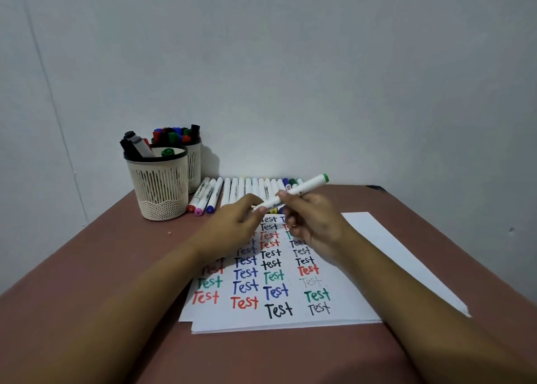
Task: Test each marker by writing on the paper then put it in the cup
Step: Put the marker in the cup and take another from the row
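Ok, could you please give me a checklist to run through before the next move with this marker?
1. Marker secure: the right hand grips the green-ended marker, ok.
2. Cap off: the left hand pinches the marker's lower end and its fingers hide it, cannot tell.
3. Writing room: the paper is bare to the right of the "Test" columns, ok.
4. Room in the front cup: it holds few markers and has open space, ok.
5. Room in the rear cup: it is packed with markers, not ok.
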The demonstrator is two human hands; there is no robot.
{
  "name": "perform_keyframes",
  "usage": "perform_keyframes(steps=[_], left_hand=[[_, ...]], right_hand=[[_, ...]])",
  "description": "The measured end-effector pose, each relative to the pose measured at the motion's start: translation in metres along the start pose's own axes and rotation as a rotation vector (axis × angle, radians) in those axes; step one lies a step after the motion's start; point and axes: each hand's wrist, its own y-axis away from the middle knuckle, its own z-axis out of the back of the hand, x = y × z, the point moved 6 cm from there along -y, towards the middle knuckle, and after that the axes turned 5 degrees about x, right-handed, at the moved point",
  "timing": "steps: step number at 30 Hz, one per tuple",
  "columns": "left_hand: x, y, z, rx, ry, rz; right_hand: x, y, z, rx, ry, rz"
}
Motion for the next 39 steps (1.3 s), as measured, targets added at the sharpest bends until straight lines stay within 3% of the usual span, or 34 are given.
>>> perform_keyframes(steps=[4, 19, 24, 27, 34, 39], left_hand=[[-0.001, 0.002, -0.001, 0.011, -0.002, -0.044], [-0.001, 0.002, 0.006, -0.088, 0.105, -0.021], [0.007, 0.001, 0.017, -0.175, 0.116, 0.081], [0.023, -0.001, 0.023, -0.232, 0.276, 0.144], [0.042, -0.007, 0.02, -0.233, 0.441, 0.256], [0.044, -0.008, 0.015, -0.199, 0.426, 0.26]], right_hand=[[0.0, -0.002, -0.004, 0.009, 0.087, 0.066], [0.005, -0.002, -0.003, 0.013, 0.016, 0.107], [0.017, -0.006, 0.02, -0.177, -0.218, 0.122], [0.017, -0.009, 0.046, -0.282, -0.369, 0.117], [0.0, -0.019, 0.076, -0.451, 0.088, 0.075], [-0.002, -0.018, 0.072, -0.467, 0.22, 0.097]])
